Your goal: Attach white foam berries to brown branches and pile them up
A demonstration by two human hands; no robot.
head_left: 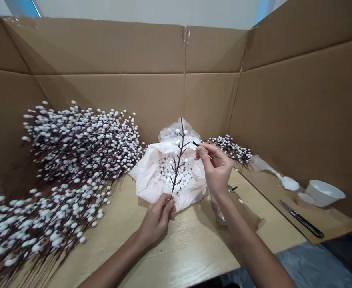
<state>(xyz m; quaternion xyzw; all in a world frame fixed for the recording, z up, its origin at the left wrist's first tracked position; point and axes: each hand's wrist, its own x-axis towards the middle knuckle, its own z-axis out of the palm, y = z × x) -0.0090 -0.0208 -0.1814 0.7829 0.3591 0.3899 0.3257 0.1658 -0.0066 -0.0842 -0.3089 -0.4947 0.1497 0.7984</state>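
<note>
above pale table (200, 248), l. hand (155, 218) pinching lower end of dark twig (180, 156), twig near upright before plastic bag (147, 176) w/ white beads (164, 166), r. hand (219, 168) gripping thin black piece (195, 144) just beside twig's branch tip, berry stems (83, 144) piled at l., knife (302, 220) & bowl (324, 194) at far r.

Left grip (156, 218) low, pinching; right grip (218, 168) higher, also pinching.

Cardboard walls (110, 48) around our desk (191, 240).
We see them creased, brown, on three sides; clear tape (187, 35) at the back seam (185, 60), glare (204, 260) on the pale desk, whitish background (149, 10) and blue patches (24, 7) above.
</note>
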